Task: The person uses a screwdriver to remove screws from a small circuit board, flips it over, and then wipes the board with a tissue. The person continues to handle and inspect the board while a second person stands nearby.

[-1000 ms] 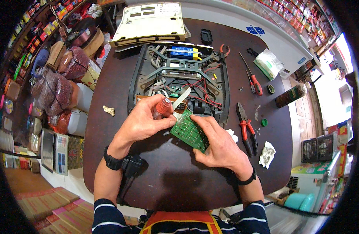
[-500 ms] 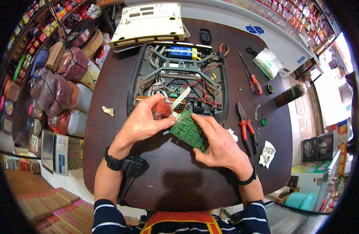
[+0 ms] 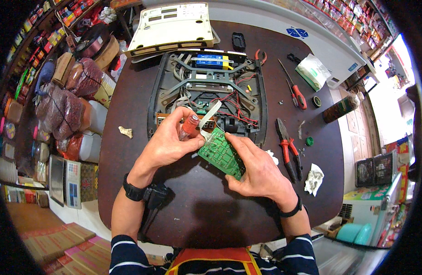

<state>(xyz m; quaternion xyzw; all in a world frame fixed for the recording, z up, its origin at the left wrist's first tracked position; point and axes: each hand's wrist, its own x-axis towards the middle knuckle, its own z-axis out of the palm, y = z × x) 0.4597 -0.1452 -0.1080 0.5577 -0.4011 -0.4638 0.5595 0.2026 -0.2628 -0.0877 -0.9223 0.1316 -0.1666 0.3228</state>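
Note:
My left hand [image 3: 160, 145] is closed round a red and clear handle [image 3: 189, 125], which looks like a screwdriver's; its shaft is hidden. The thumb and fingertip of that hand also meet at the left corner of a green circuit board [image 3: 218, 156], by the plug end of a white ribbon cable [image 3: 211, 114]. My right hand [image 3: 261, 169] grips the board's right side, fingers on the upper edge and thumb at the lower corner. The board tilts over the table in front of an opened appliance base [image 3: 211, 85], with grey metal brackets, red wires and a blue-and-yellow part.
Right of the base lie red-handled pliers [image 3: 289, 149], a screwdriver [image 3: 298, 96], a green cap [image 3: 310, 141] and crumpled tissue [image 3: 314, 180]. A dark bottle [image 3: 341, 109] lies at the table's right edge. The cream casing [image 3: 169, 30] sits at the back, and a black adapter [image 3: 156, 196] near my left wrist.
The circuit board has tilted slightly, showing more of its face. Both hands keep their hold, and the whole view has shifted a little.

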